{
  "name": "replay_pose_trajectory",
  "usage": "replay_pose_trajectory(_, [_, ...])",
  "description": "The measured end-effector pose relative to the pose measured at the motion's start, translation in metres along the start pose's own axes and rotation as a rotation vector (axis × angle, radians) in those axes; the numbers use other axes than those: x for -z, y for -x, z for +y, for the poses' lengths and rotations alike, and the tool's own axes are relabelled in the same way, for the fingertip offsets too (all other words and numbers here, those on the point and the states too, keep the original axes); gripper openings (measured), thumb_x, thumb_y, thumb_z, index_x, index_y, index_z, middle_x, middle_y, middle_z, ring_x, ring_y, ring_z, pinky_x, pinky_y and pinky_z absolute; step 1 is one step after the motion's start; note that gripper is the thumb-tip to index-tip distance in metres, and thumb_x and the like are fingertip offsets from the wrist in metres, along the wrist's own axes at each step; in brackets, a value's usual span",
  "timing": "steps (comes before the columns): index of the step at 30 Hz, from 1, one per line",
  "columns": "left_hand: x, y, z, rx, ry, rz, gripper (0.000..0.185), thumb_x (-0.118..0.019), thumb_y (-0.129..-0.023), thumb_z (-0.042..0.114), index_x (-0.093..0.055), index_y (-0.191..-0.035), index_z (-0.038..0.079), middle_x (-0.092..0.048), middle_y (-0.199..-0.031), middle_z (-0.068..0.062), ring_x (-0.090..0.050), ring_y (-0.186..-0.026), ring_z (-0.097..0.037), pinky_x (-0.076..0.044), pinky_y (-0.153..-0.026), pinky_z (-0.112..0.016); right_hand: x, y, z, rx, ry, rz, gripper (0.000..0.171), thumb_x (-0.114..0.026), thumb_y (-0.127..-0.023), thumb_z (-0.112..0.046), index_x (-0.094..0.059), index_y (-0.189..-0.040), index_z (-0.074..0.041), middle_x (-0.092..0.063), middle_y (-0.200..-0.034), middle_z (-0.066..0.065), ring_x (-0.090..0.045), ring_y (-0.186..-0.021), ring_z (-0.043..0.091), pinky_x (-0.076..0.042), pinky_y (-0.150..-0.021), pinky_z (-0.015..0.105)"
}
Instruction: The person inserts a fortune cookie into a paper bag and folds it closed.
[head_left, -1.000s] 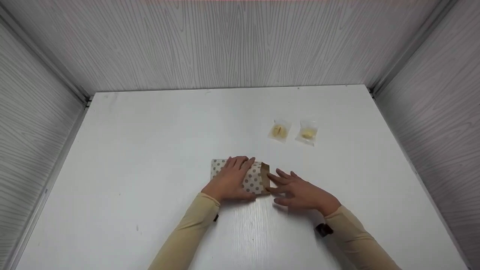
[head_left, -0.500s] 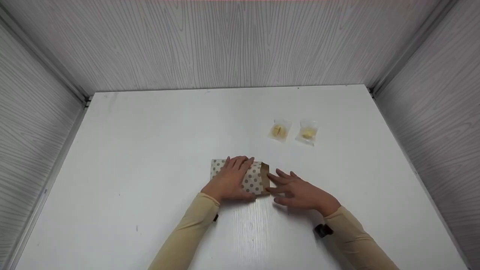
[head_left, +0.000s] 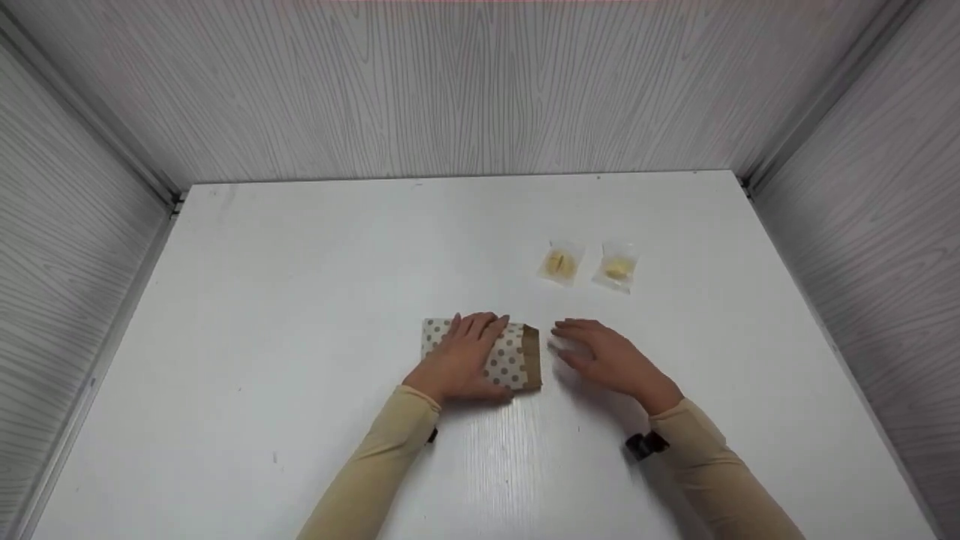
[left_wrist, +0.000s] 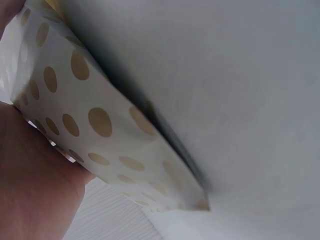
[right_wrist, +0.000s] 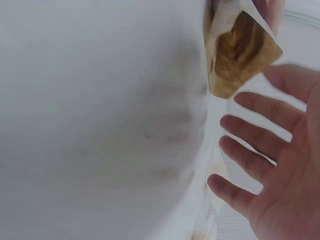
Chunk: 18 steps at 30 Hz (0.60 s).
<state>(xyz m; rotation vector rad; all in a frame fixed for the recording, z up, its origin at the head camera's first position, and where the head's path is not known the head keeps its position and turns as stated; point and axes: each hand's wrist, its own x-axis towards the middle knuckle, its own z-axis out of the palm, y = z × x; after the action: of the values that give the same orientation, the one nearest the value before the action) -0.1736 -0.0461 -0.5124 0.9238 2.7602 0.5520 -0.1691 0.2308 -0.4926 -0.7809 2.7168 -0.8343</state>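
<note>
The counter (head_left: pixel 262 300) and both sleeves (head_left: pixel 375 465) are cut off by the head view's lower edge. The bag (head_left: pixel 506 367) is at mid-counter, resting or slightly raised, I cannot tell; its long axis runs left to right, brown mouth gaping rightward, its depths unclear. The left grip (head_left: pixel 456 361), back upward, hides its middle, clamped on it between thumb and fingers. The right grip (head_left: pixel 609 360) is just beside the mouth, thumb and fingers apart. Beyond lie two packets (head_left: pixel 561 264), contents blurred.
</note>
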Motion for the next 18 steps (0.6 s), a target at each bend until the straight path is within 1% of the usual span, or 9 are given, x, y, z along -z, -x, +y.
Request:
replay_pose_trajectory(2, [0.000,0.000,0.000,-0.003,0.004,0.002,0.115,-0.077,-0.070,0.063,-0.023,-0.156,0.010,-0.031,-0.151,-0.013,-0.024,-0.142,-0.028,-0.010,-0.118,-0.050,0.007,-0.009,0.004,-0.050,-0.008,0.070,0.043,-0.060,-0.099,-0.021,-0.056,-0.137,-0.002,-0.052,-0.139,0.016,-0.043,-0.132,0.036,-0.034,-0.109,0.052])
replay_pose_trajectory(5, [0.000,0.000,0.000,-0.004,0.007,0.001,0.115,-0.077,-0.070,0.063,-0.023,-0.156,0.010,-0.031,-0.151,-0.013,-0.024,-0.142,-0.029,-0.010,-0.118,-0.051,0.018,-0.024,0.009,-0.101,0.000,0.169,0.043,-0.063,-0.097,-0.017,-0.055,-0.136,0.000,-0.053,-0.136,0.019,-0.044,-0.130,0.038,-0.034,-0.108,0.052])
replay_pose_trajectory(8, [0.000,0.000,0.000,0.001,0.000,-0.009,0.115,-0.076,-0.070,0.064,-0.022,-0.157,0.011,-0.031,-0.152,-0.012,-0.023,-0.142,-0.028,-0.010,-0.118,-0.050,0.028,-0.040,0.013,-0.132,0.014,0.230,0.047,-0.064,-0.096,-0.015,-0.051,-0.137,0.003,-0.051,-0.137,0.022,-0.043,-0.130,0.038,-0.035,-0.108,0.051])
replay_pose_trajectory(12, [0.000,0.000,0.000,0.001,-0.007,-0.010,0.115,-0.076,-0.071,0.064,-0.022,-0.157,0.010,-0.031,-0.152,-0.012,-0.023,-0.142,-0.028,-0.009,-0.118,-0.050,0.039,-0.062,0.018,-0.170,0.047,0.253,0.055,-0.067,-0.094,-0.014,-0.045,-0.141,0.004,-0.046,-0.140,0.023,-0.039,-0.132,0.037,-0.036,-0.107,0.049])
replay_pose_trajectory(16, [0.001,0.000,0.001,0.007,-0.006,-0.011,0.115,-0.076,-0.071,0.065,-0.022,-0.157,0.011,-0.030,-0.152,-0.012,-0.022,-0.143,-0.027,-0.008,-0.118,-0.050,0.044,-0.078,0.025,-0.223,0.076,0.244,0.065,-0.070,-0.092,-0.017,-0.038,-0.144,0.006,-0.039,-0.143,0.026,-0.033,-0.135,0.038,-0.034,-0.109,0.048])
replay_pose_trajectory(18, [0.003,0.001,0.001,0.015,-0.009,-0.015,0.115,-0.075,-0.071,0.065,-0.021,-0.157,0.011,-0.030,-0.153,-0.012,-0.022,-0.143,-0.027,-0.007,-0.118,-0.050,0.045,-0.085,0.027,-0.242,0.088,0.230,0.070,-0.071,-0.092,-0.019,-0.035,-0.146,0.008,-0.035,-0.146,0.028,-0.028,-0.138,0.039,-0.032,-0.111,0.048])
